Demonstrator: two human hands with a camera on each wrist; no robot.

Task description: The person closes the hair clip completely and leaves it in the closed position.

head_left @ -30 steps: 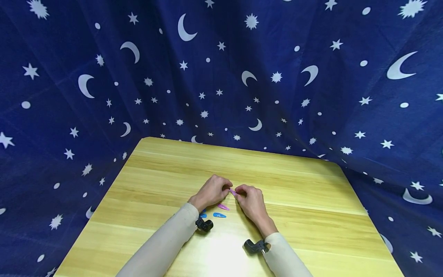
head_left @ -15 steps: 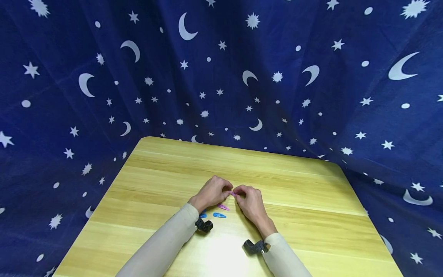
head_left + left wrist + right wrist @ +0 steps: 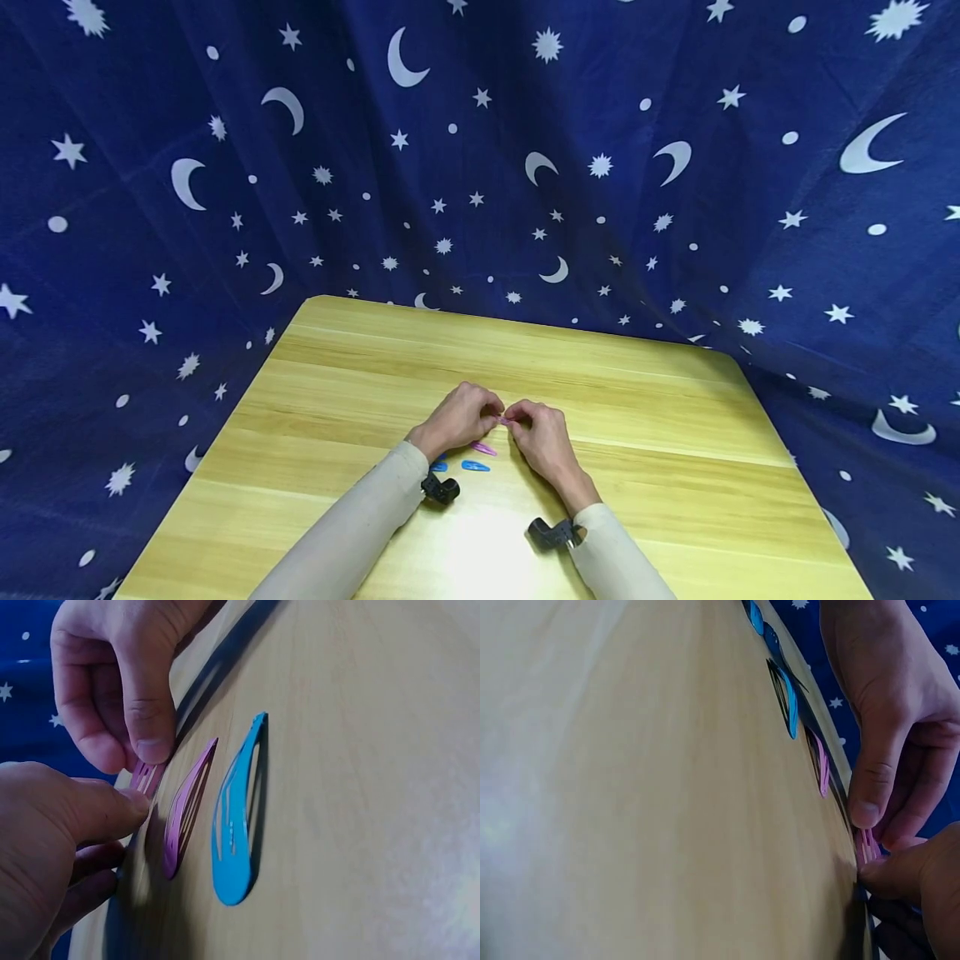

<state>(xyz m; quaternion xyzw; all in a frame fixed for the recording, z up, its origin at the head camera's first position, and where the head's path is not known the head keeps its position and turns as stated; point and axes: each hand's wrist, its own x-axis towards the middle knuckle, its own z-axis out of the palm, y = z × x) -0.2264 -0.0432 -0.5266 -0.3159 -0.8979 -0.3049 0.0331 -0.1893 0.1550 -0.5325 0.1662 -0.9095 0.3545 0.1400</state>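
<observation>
A pink snap hair clip (image 3: 147, 778) is held between my two hands, its middle showing between the fingertips. My left hand (image 3: 462, 414) pinches one end with thumb and fingers. The other end is pinched by my right hand (image 3: 542, 435). Fingers cover both ends of this clip. Just nearer to me a second pink hair clip (image 3: 483, 448) lies on the table, its narrow tip toward the right. A blue hair clip (image 3: 476, 466) lies in front of that one. More blue hair clip parts (image 3: 440, 467) show beside my left wrist, partly hidden by it.
The wooden table (image 3: 660, 400) extends around both hands. A dark blue curtain (image 3: 480, 150) with white moons and stars hangs behind and beside it. A black wrist camera (image 3: 440, 488) sits on the left wrist and another wrist camera (image 3: 551, 533) on the right.
My hands have come slightly closer together, and the held pink hair clip has turned from slanted to nearly level, with less of it showing. The clips on the table have stayed put.
</observation>
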